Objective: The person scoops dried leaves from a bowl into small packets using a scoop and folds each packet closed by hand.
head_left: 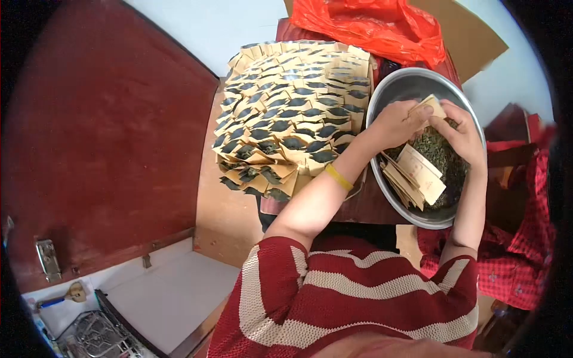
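A small tan paper packet (434,106) is pinched between my two hands over a metal basin (412,76). My left hand (401,123) grips the packet from the left, its thumb along the paper. On the other side, my right hand (463,135) has its thumb and fingers closed on it. Dried green leaves (439,154) fill the bottom of the basin. A bunch of flat paper packets (421,173) leans against the basin's near left wall, on the leaves. Whether the held packet has leaves inside is hidden.
Rows of standing, open-topped packets (286,107) with dark insides cover the table's left part. Behind the basin lies a red plastic bag (370,27). A dark red door (107,131) stands at left, and red checked cloth (519,262) hangs at right.
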A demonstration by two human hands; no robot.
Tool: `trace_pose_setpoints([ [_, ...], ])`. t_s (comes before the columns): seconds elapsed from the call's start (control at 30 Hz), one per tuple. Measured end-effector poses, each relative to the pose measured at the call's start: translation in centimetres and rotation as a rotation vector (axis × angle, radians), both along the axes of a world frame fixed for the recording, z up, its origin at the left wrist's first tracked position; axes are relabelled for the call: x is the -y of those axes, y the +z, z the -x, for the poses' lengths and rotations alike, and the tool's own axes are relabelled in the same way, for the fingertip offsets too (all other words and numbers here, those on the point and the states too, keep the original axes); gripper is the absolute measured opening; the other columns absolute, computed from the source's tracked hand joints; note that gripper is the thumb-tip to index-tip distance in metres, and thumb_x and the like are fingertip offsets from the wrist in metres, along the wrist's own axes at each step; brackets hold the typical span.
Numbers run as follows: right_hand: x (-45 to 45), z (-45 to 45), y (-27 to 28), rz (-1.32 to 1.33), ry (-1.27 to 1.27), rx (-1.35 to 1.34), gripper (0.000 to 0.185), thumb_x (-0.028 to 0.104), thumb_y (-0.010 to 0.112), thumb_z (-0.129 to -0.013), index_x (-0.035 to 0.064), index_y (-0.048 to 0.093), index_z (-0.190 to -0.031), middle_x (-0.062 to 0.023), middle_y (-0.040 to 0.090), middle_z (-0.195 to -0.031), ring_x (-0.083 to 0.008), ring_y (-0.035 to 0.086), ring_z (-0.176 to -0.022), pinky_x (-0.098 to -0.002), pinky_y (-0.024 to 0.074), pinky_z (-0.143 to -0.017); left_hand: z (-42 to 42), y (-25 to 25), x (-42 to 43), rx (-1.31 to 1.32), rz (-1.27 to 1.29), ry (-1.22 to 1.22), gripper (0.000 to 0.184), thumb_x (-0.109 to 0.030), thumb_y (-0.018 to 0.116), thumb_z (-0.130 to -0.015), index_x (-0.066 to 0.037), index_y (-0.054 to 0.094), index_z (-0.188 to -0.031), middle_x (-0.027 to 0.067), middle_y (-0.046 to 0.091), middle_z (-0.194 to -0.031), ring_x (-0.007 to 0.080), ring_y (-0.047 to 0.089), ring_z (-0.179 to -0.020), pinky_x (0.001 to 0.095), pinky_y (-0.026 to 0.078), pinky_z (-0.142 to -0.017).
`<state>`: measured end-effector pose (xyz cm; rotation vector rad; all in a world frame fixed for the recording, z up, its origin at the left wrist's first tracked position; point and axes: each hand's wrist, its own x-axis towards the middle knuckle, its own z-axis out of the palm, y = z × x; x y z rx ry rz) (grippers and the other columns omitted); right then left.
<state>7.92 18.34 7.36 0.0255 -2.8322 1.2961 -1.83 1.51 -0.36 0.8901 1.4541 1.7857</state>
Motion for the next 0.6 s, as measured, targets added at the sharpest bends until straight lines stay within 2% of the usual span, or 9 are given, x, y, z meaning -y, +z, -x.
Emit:
trace_pose_setpoints([
  [0.07, -0.8, -0.1, -0.2, -0.073, -0.251, -0.144, 0.02, 0.012, 0.067, -0.09, -0.0019, 0.065, -0.104, 0.0, 0.064, -0.089, -0.0101, 0.056, -0.082, -0.0254, 0.0453, -0.076, 0.6, -0.6, -0.4, -0.206, 0.097, 0.183, 0.051, -0.046, 0.054, -0.096, 0.003, 0.062, -0.107, 0.0084, 0.064, -0.077, 0.0127, 0.06, -0.068, 0.0301, 0.05, -0.061],
  [0.2, 0.3, 0.0, 1.9, 0.029, -0.45, -0.282, 0.018, 0.013, 0.068, -0.092, 0.0016, 0.065, -0.105, 0.0016, 0.063, -0.09, -0.0064, 0.054, -0.083, -0.0213, 0.0429, -0.073, 0.4, -1.9, -0.8, -0.394, 0.331, 0.231, 0.052, -0.036, 0.06, -0.087, 0.001, 0.056, -0.124, 0.0224, 0.069, -0.099, 0.0411, 0.065, -0.09, 0.0445, 0.051, -0.081],
  [0.3, 5.8, 0.4, 3.3, 0.042, -0.284, -0.333, 0.01, 0.009, 0.068, -0.091, 0.004, 0.064, -0.099, 0.0022, 0.063, -0.09, -0.006, 0.056, -0.084, -0.0215, 0.0446, -0.074, -0.3, -3.3, -0.9, -0.689, 0.243, 0.265, 0.044, -0.035, 0.06, -0.086, -0.002, 0.059, -0.116, 0.0229, 0.066, -0.111, 0.0393, 0.062, -0.106, 0.0485, 0.046, -0.094],
  [0.33, 8.4, 0.5, 3.5, 0.079, -0.159, -0.287, 0.009, 0.006, 0.068, -0.09, 0.0034, 0.064, -0.098, 0.0019, 0.064, -0.089, -0.0066, 0.058, -0.082, -0.0229, 0.0463, -0.074, -0.5, -5.8, -2.2, -0.956, 0.054, 0.457, 0.039, -0.035, 0.063, -0.084, -0.005, 0.062, -0.11, 0.0186, 0.067, -0.107, 0.0352, 0.063, -0.101, 0.0445, 0.048, -0.091],
  [0.4, 12.7, 1.1, 4.0, -0.201, 0.128, -0.34, 0.013, 0.003, 0.069, -0.084, 0.002, 0.065, -0.097, -0.0059, 0.065, -0.091, -0.0158, 0.063, -0.084, -0.0271, 0.0483, -0.077, -0.6, 4.9, 5.5, -0.782, 0.505, 0.129, 0.032, -0.036, 0.064, -0.083, -0.011, 0.066, -0.102, 0.0098, 0.069, -0.097, 0.0262, 0.064, -0.092, 0.0391, 0.05, -0.085],
  [0.43, 14.7, 1.3, 4.3, -0.216, 0.253, -0.297, 0.015, 0.005, 0.07, -0.083, 0.0017, 0.065, -0.096, -0.0091, 0.066, -0.092, -0.0205, 0.065, -0.086, -0.0291, 0.0492, -0.079, -1.1, -9.6, -2.3, -0.278, -0.074, 0.376, 0.026, -0.04, 0.065, -0.085, -0.015, 0.066, -0.092, -0.0001, 0.068, -0.084, 0.0183, 0.064, -0.084, 0.0332, 0.049, -0.08],
  [0.5, 17.7, 2.7, 4.0, -0.504, 0.448, -0.145, 0.023, 0.012, 0.073, -0.081, 0.0032, 0.065, -0.1, -0.0122, 0.067, -0.096, -0.03, 0.066, -0.089, -0.0343, 0.0515, -0.078, -2.3, -1.7, 2.9, -0.771, 0.092, 0.459, 0.039, -0.036, 0.067, -0.088, -0.003, 0.064, -0.108, 0.0152, 0.069, -0.098, 0.0299, 0.066, -0.096, 0.0399, 0.052, -0.084],
  [0.53, 18.9, 3.2, 3.0, -0.51, 0.457, -0.143, 0.023, 0.012, 0.073, -0.081, 0.0032, 0.065, -0.1, -0.0122, 0.067, -0.096, -0.03, 0.066, -0.089, -0.0343, 0.0515, -0.078, -2.5, -2.4, 1.6, -0.499, 0.072, 0.406, 0.04, -0.033, 0.066, -0.089, 0.0, 0.063, -0.111, 0.0188, 0.068, -0.098, 0.0349, 0.065, -0.099, 0.0443, 0.052, -0.085],
  [0.6, 20.4, 4.0, 0.6, -0.439, 0.545, -0.34, 0.033, 0.019, 0.074, -0.08, 0.0048, 0.064, -0.108, -0.0112, 0.068, -0.1, -0.031, 0.067, -0.091, -0.0367, 0.0535, -0.076, -0.9, -1.1, 0.6, -0.552, 0.304, 0.204, 0.04, -0.031, 0.064, -0.09, 0.0, 0.062, -0.114, 0.0206, 0.068, -0.099, 0.0363, 0.064, -0.101, 0.0451, 0.051, -0.088],
])
